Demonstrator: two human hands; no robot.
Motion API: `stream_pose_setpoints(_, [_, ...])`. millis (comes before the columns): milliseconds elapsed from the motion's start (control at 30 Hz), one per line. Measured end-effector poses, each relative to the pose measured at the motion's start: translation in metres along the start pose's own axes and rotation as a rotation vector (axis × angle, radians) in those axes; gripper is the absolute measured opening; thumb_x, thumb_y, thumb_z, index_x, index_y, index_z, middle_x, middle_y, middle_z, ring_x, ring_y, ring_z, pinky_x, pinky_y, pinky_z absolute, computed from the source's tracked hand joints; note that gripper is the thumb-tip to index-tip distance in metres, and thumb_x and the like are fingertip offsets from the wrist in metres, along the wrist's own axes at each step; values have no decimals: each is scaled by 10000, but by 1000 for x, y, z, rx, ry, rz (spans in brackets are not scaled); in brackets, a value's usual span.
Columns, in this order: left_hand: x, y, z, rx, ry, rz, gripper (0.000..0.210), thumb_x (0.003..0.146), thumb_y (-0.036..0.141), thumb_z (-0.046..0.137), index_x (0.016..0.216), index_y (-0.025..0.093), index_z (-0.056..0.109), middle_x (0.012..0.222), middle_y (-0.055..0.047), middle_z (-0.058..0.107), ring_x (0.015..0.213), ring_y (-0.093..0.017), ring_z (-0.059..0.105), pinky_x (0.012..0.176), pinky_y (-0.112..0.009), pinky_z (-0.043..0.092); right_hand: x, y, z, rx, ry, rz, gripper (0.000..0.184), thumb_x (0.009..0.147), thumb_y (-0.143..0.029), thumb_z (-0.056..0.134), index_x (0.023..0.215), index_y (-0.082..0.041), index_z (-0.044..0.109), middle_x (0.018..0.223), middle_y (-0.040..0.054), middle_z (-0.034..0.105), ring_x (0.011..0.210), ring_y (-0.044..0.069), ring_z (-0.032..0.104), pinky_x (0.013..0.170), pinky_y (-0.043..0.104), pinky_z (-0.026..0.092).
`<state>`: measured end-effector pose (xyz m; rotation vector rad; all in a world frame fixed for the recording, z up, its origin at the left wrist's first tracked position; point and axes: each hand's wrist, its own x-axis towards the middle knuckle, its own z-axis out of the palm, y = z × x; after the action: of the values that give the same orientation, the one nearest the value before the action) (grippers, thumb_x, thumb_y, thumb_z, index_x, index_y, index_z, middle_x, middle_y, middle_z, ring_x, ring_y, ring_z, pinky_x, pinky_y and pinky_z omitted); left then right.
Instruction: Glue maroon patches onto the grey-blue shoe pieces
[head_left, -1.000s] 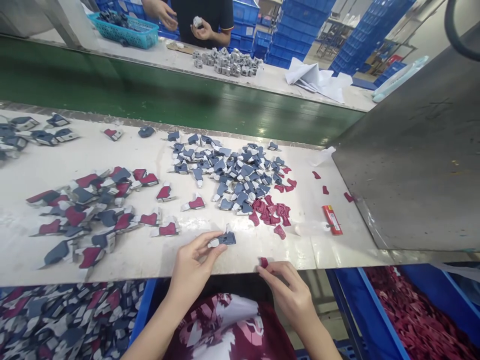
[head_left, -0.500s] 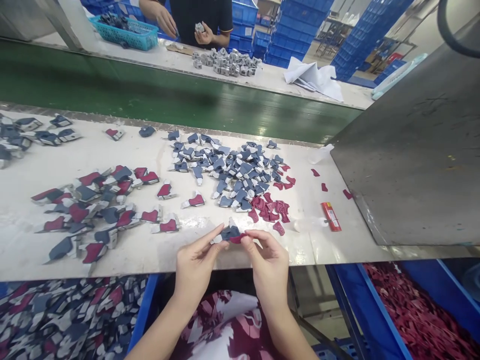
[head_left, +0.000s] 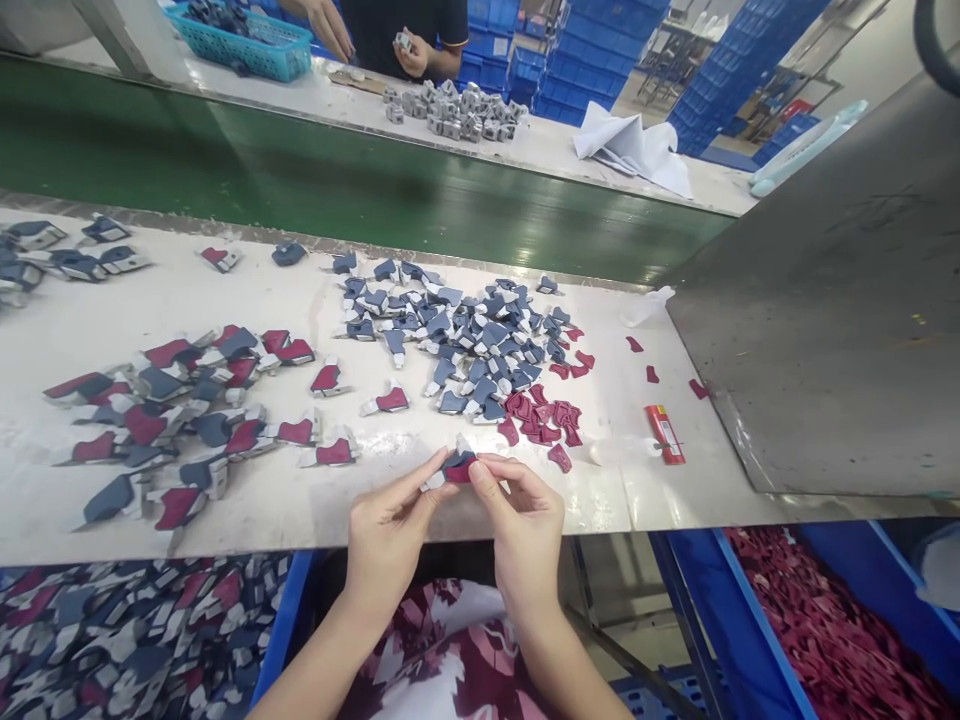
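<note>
Between my two hands, above the front of the white table, is a small blue-grey plastic part (head_left: 452,461) with a dark red inlay piece (head_left: 459,472) against its near side. My left hand (head_left: 391,525) pinches the part's left end between thumb and fingers. My right hand (head_left: 523,520) is closed with its thumb and fingertips on the red piece at the right. Just beyond lie a heap of blue-and-white parts (head_left: 480,335) and a small pile of loose red pieces (head_left: 544,415). To the left spread several parts with red inlays (head_left: 176,508).
A red lighter (head_left: 665,434) lies right, near a metal panel (head_left: 817,300). Below the table are a bin of blue-red parts (head_left: 135,630) and a bin of red pieces (head_left: 832,620). Across the green belt (head_left: 337,180), a co-worker's hand (head_left: 415,55) holds a grey part.
My right hand has moved slightly left, bringing the red piece from the blue-grey part's right end onto its near side. My left hand keeps its pinch.
</note>
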<state>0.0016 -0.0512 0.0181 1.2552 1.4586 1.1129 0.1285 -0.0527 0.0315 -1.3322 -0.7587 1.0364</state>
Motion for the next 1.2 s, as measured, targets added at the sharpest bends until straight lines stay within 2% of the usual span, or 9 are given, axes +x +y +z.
stream_pose_setpoints(200, [3, 2, 1, -5, 24, 0, 349, 808, 346, 728, 1134, 228, 761, 625, 16, 736, 447, -111, 545, 445, -205, 479, 0, 1, 3, -3, 17, 37, 162, 772, -337, 786, 791, -180, 749, 806, 45, 746, 773, 185, 695, 765, 340, 583])
stream_pose_setpoints(300, [3, 4, 2, -5, 23, 11, 349, 797, 339, 740, 1128, 232, 761, 616, 24, 736, 438, -109, 548, 439, -205, 486, 0, 0, 7, 37, 38, -7, 109, 774, -290, 782, 765, -189, 743, 811, 38, 731, 808, 184, 688, 779, 335, 572])
stream_pose_setpoints(567, [3, 6, 5, -15, 58, 1, 332, 769, 327, 766, 1080, 212, 781, 841, -22, 806, 631, -188, 724, 581, -238, 609, -1, 8, 13, -16, 115, -137, 104, 789, -273, 768, 745, -194, 718, 794, 22, 605, 802, 165, 616, 722, 316, 539])
stream_pose_setpoints(767, [2, 13, 7, -137, 38, -52, 339, 750, 329, 785, 1059, 189, 785, 964, -59, 797, 813, -251, 773, 737, -292, 649, -5, 22, 14, -177, 187, -393, 22, 840, -214, 728, 821, -222, 727, 837, 24, 572, 833, 165, 629, 750, 338, 569])
stream_pose_setpoints(867, [4, 16, 9, -191, 37, -130, 349, 739, 346, 794, 1044, 175, 788, 949, -72, 797, 838, -266, 774, 771, -313, 650, -7, 29, 13, -249, 197, -536, 114, 866, -162, 686, 911, -256, 730, 857, 26, 577, 831, 169, 640, 751, 363, 585])
stream_pose_setpoints(967, [6, 17, 8, -231, 28, -185, 379, 722, 372, 809, 1040, 166, 786, 942, -76, 799, 846, -268, 773, 797, -322, 646, -7, 30, 7, -294, 145, -598, 180, 876, -146, 662, 974, -275, 742, 874, 34, 587, 833, 171, 638, 766, 375, 587])
stream_pose_setpoints(1033, [7, 19, 5, -256, 8, -207, 389, 715, 379, 817, 1036, 161, 785, 925, -77, 802, 825, -263, 775, 790, -318, 647, -4, 25, 2, -272, 75, -540, 182, 875, -158, 665, 967, -284, 759, 892, 37, 596, 873, 171, 631, 804, 371, 575])
stream_pose_setpoints(1133, [9, 23, 0, -278, -38, -225, 389, 707, 379, 827, 1028, 164, 787, 897, -79, 803, 795, -258, 777, 756, -300, 649, 6, 12, -9, -124, -70, -286, 159, 844, -239, 717, 988, -285, 764, 967, 46, 634, 936, 187, 645, 795, 349, 582])
stream_pose_setpoints(1200, [9, 25, -4, -292, -67, -221, 375, 701, 377, 832, 1010, 169, 793, 907, -82, 802, 810, -264, 776, 764, -297, 647, 13, 2, -17, -37, -238, -128, 235, 826, -293, 736, 1060, -278, 750, 1021, 58, 672, 962, 203, 661, 770, 340, 593])
